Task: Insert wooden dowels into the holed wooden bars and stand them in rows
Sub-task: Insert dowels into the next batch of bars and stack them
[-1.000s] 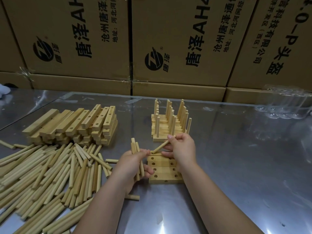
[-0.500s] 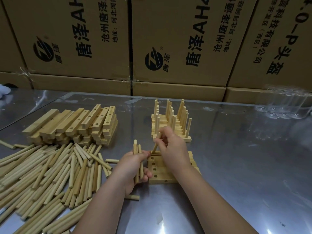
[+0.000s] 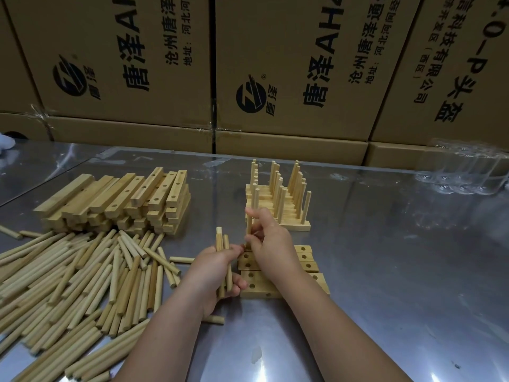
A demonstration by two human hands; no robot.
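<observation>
Pale round dowel (image 3: pixel 248 230) upright, pinched by right hand (image 3: pixel 271 246).

The right hand (image 3: pixel 271 244) pinches an upright dowel (image 3: pixel 249 226), but its fingers cover the lower end, so whether it sits in a hole cannot be told. That hand and its wrist hide much of the holed bars (image 3: pixel 307 264) lying flat beneath. The left hand (image 3: pixel 217 271) grips a bundle of dowels (image 3: pixel 219 239); the fist hides how many. A single peg (image 3: pixel 216 319) pokes out from under the left wrist. In the finished rows (image 3: pixel 278 205), front pegs screen those behind. The dowel pile (image 3: pixel 68 285) runs off the left and bottom edges. Clear, hazy containers (image 3: pixel 462 172) are cut off at the right edge, and their kind is unclear. A white object (image 3: pixel 5 142) is clipped at the left.
</observation>
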